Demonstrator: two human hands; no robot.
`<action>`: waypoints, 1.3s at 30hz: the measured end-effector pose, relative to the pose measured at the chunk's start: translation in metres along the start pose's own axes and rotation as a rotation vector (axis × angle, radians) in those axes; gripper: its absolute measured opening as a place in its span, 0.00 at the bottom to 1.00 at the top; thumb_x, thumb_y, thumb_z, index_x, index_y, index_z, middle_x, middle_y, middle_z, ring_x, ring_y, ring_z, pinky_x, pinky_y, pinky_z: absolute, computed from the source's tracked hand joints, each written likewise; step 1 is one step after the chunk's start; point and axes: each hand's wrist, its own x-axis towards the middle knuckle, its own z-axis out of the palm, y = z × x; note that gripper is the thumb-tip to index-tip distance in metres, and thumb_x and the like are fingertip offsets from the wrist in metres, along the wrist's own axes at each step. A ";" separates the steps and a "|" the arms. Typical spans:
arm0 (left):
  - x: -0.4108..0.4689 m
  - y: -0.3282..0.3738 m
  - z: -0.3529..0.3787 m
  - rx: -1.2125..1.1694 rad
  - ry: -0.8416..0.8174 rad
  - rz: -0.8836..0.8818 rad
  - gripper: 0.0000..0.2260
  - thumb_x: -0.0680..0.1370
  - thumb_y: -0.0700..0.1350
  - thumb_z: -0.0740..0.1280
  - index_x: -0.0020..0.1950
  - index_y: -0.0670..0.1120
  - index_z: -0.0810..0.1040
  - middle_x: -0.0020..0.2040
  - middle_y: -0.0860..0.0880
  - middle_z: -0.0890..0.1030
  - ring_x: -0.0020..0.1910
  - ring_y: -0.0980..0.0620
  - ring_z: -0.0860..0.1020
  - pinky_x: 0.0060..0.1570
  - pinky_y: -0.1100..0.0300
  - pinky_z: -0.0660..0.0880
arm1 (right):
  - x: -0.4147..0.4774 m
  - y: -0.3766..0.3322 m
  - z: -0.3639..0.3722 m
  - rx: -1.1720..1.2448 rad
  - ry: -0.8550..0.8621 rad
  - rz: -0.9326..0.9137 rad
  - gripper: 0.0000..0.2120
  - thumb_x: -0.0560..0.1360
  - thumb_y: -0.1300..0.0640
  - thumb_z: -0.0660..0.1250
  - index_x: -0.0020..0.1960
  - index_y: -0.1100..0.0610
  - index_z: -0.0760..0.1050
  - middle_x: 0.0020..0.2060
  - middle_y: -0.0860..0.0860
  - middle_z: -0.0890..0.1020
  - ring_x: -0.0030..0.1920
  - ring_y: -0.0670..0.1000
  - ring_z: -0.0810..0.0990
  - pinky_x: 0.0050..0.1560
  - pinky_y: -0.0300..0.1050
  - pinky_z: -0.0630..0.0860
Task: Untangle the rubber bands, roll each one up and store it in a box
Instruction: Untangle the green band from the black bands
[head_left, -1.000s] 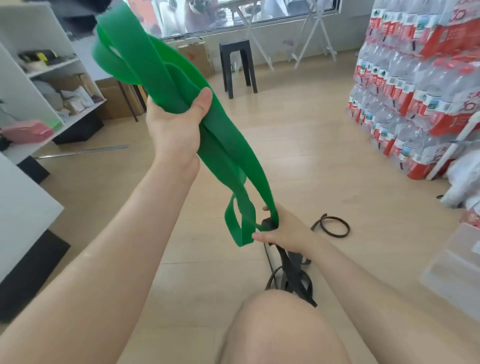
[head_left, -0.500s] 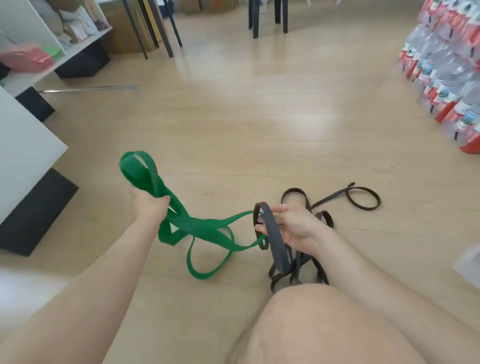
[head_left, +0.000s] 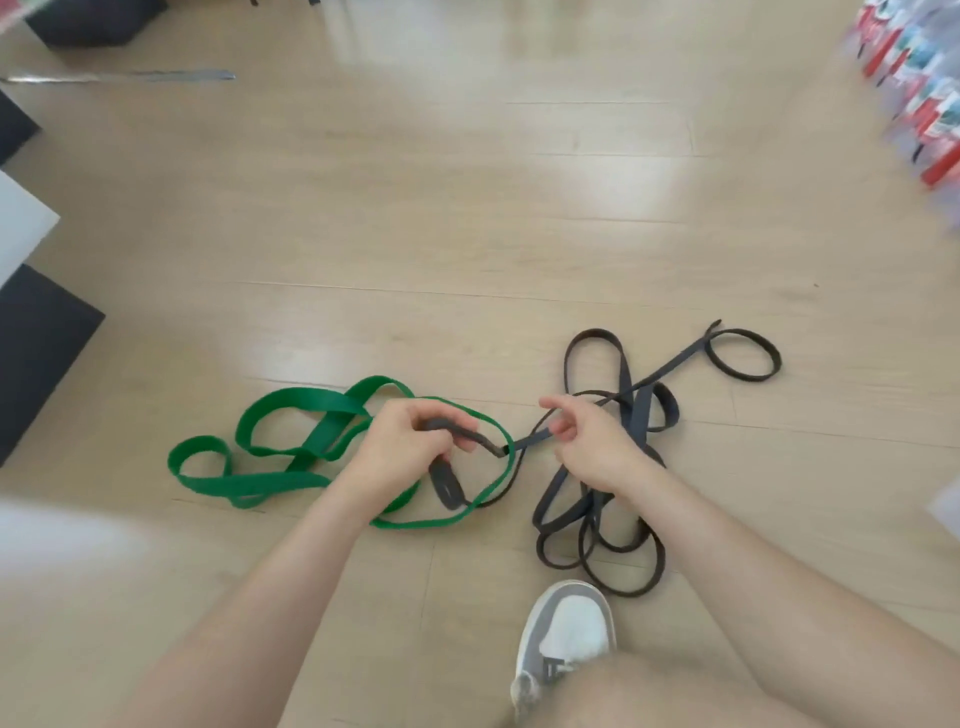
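Left hand (head_left: 405, 452) fingers (head_left: 439, 415) clamped on the black band (head_left: 636, 415) loop, just right of the green band (head_left: 311, 402) — right hand (head_left: 597, 447) half-curled at its strand, can't tell if gripping.

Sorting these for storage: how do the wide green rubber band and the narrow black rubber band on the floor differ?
The wide green rubber band is a broad flat strip; the narrow black rubber band is much thinner. The green one lies in a few loose loops; the black one is piled in a denser tangle, with one part gripped by the left hand. Both are unrolled and cross near that hand.
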 end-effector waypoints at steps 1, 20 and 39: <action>0.002 -0.008 -0.006 0.027 0.028 -0.035 0.19 0.70 0.26 0.58 0.42 0.46 0.83 0.34 0.51 0.84 0.33 0.57 0.78 0.37 0.66 0.74 | 0.006 0.007 0.002 -0.143 -0.034 -0.039 0.32 0.75 0.71 0.59 0.76 0.52 0.62 0.65 0.51 0.72 0.66 0.52 0.70 0.66 0.46 0.71; 0.032 -0.093 0.013 0.877 0.321 0.103 0.06 0.79 0.45 0.60 0.52 0.45 0.73 0.44 0.48 0.76 0.41 0.44 0.76 0.40 0.51 0.73 | 0.060 0.062 0.003 -1.222 -0.095 -0.136 0.13 0.77 0.63 0.60 0.61 0.58 0.65 0.51 0.53 0.81 0.50 0.56 0.81 0.39 0.49 0.73; 0.024 -0.041 0.162 0.753 -0.303 0.037 0.46 0.68 0.59 0.72 0.77 0.59 0.47 0.78 0.47 0.48 0.75 0.41 0.52 0.71 0.51 0.58 | -0.059 0.109 -0.062 -0.228 0.275 0.180 0.33 0.78 0.52 0.63 0.79 0.53 0.54 0.75 0.54 0.62 0.74 0.55 0.60 0.74 0.48 0.58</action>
